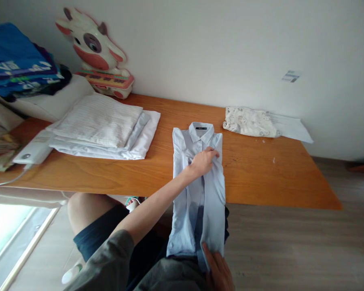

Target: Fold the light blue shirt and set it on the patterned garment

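Observation:
A light blue collared shirt [183, 226] lies lengthwise with its sides folded inward, the collar on the wooden table and the lower part hanging past the front edge over my lap. Across its chest reaches my left hand [204, 161], its fingers bent and closed on the cloth near the right-hand fold. At the hem, close to my body, my right hand [217, 270] rests on the fabric with its fingers stretched and somewhat apart. The frame's bottom edge cuts off part of that hand.
Folded white cloths [100, 121] are stacked left on the wooden table [261, 173]. Beside them sits a white power strip [34, 147] with a cord. A cow-shaped toy keyboard [109, 83], blue clothes [15, 60] and a patterned folded cloth [250, 122] line the wall side.

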Available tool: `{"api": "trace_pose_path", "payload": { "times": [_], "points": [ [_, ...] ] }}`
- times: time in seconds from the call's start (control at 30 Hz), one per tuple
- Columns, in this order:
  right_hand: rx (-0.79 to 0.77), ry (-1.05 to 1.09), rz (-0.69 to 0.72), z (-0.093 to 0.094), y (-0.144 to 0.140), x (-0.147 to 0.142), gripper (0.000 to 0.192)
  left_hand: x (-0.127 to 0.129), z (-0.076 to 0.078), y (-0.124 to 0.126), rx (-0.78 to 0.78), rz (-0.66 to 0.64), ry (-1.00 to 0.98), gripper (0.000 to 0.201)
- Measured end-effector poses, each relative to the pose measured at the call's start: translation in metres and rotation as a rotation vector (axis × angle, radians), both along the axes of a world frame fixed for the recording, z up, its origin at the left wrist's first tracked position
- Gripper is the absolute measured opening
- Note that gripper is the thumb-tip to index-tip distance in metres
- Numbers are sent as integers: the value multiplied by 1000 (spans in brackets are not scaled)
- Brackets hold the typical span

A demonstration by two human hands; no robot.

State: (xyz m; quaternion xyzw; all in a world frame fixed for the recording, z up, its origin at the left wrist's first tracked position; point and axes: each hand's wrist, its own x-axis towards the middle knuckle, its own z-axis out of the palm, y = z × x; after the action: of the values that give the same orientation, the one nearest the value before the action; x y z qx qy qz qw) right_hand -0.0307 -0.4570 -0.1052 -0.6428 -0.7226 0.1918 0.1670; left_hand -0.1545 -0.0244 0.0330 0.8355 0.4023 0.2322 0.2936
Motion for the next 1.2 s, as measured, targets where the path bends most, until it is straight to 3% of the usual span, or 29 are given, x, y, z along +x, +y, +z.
{"api": "trace_pose_path", "payload": {
  "times": [0.17,0.27,0.37,0.47,0.5,0.57,0.63,0.67,0.73,0.8,0.87,0.93,1.0,1.07,1.13,1.2],
  "points": [
    [-71,-56,49,-14,6,4,115,13,-6,-4,72,12,151,71],
    [-76,-90,59,-15,5,2,106,19,-9,-7,102,42,192,74],
    [-136,-14,51,-5,6,0,85,19,-3,-13,155,81,236,71],
    [-232,299,38,13,14,8,44,13,9,-26,242,58,203,64],
    [-242,406,-32,19,18,13,35,12,13,-33,278,25,175,60],
    [-207,533,-287,26,32,25,33,10,16,-50,336,-72,111,50],
    [-155,552,-520,28,49,37,48,10,11,-67,344,-156,73,44],
    [-158,551,-572,27,58,42,61,11,5,-74,332,-178,70,45],
    [-220,576,-561,26,74,49,74,14,-7,-82,286,-180,95,52],
    [-295,586,-490,27,85,53,62,15,-13,-84,250,-168,106,58],
    [-319,544,-426,30,91,55,43,9,-8,-86,238,-181,51,53],
    [-336,515,-378,36,93,54,39,-6,4,-96,211,-192,-97,43],
    [-365,561,-382,43,94,53,40,-30,13,-120,154,-112,-321,31],
    [-410,653,-407,51,95,51,44,-59,8,-155,75,144,-577,19],
    [-475,717,-427,56,98,50,49,-87,-14,-193,-68,514,-828,20],
    [-544,699,-436,57,102,50,53,-110,-45,-225,-240,852,-967,22]
  ]
}}
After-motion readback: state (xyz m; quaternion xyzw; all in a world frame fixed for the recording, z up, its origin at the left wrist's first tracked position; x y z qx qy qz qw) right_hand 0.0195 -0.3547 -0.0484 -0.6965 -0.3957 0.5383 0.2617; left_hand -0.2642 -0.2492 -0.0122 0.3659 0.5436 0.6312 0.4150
